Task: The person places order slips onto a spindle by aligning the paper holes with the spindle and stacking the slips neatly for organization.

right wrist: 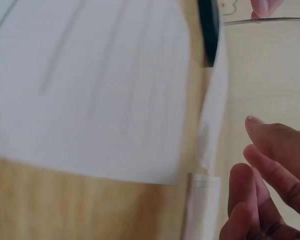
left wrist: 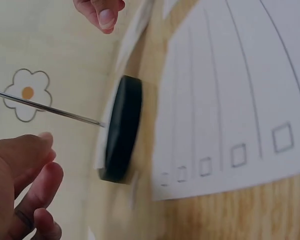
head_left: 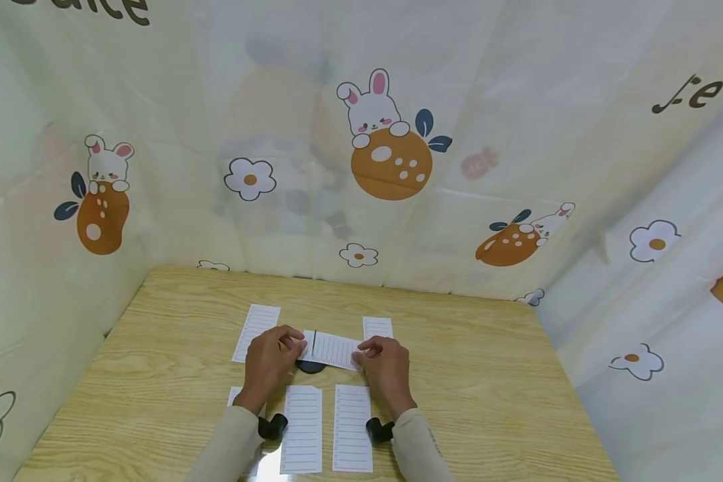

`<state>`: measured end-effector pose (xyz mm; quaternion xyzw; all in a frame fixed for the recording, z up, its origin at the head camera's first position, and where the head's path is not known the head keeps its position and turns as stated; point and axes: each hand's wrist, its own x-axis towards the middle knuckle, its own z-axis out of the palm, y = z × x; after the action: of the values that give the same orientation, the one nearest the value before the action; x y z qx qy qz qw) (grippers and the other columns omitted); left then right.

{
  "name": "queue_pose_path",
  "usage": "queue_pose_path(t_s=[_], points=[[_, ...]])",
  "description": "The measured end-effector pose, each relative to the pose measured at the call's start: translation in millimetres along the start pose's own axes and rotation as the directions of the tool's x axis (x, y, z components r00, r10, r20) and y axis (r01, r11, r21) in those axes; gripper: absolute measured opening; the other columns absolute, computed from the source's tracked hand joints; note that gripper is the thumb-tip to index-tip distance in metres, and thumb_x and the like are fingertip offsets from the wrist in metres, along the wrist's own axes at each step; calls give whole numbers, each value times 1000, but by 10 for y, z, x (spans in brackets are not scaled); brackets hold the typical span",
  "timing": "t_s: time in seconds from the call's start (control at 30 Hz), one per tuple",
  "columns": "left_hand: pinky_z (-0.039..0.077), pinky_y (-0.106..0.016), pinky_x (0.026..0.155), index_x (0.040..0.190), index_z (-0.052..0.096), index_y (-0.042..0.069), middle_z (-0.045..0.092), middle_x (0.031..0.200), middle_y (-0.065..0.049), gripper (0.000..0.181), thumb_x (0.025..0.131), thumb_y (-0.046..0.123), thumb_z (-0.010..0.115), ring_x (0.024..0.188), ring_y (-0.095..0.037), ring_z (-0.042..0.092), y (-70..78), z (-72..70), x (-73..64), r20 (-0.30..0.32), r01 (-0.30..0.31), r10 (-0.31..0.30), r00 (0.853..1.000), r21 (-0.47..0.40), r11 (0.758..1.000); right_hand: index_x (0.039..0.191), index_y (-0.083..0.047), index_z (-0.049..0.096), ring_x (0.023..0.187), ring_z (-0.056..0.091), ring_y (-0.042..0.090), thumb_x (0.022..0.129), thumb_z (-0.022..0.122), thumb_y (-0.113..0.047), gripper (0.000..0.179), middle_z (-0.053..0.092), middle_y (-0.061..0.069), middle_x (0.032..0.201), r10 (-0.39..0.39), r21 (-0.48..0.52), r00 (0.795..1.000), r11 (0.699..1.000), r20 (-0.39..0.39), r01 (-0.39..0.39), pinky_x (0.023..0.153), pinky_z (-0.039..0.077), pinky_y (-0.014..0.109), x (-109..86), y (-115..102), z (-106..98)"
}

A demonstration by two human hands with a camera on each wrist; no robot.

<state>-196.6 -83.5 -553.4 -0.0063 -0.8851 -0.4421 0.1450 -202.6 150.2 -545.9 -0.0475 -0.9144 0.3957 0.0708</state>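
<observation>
A lined white paper slip [head_left: 337, 349] lies across the round black base [head_left: 311, 367] of a paper spike, whose thin metal rod [left wrist: 55, 110] stands up from it. My left hand [head_left: 272, 358] is at the slip's left end and my right hand [head_left: 388, 368] at its right end. In the left wrist view, the loosely bent fingers of my left hand stand above the slip with nothing between them. The right wrist view shows my right hand [right wrist: 270, 175] likewise, its thumb apart from the paper.
Two lined slips, one on the left [head_left: 301, 428] and one on the right [head_left: 352, 428], lie between my forearms. Others lie at the back left [head_left: 256, 328] and back right [head_left: 377, 327]. My left arm partly covers another slip [head_left: 233, 395]. A patterned curtain [head_left: 301, 227] surrounds the wooden table [head_left: 488, 375].
</observation>
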Motion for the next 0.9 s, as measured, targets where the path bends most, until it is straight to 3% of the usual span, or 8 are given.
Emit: queue_pose_path(t_s=[0.47, 0.9], points=[[38, -25, 56, 90, 73, 29, 63, 72, 12, 9, 85, 31, 80, 60, -10, 47, 234, -162, -63, -65, -83, 79, 995, -68, 994, 91, -15, 79, 67, 60, 11, 76, 87, -23, 19, 66, -4, 73, -33, 99, 999, 994, -1, 33, 64, 50, 27, -84, -242, -274], [39, -26, 60, 93, 73, 30, 64, 72, 18, 12, 84, 32, 81, 64, -10, 48, 549, -265, -92, -84, -158, 147, 985, -137, 978, 90, -23, 77, 69, 63, 11, 77, 87, -24, 17, 69, -5, 76, -72, 157, 995, 984, -65, 82, 65, 52, 25, -265, -372, -462]])
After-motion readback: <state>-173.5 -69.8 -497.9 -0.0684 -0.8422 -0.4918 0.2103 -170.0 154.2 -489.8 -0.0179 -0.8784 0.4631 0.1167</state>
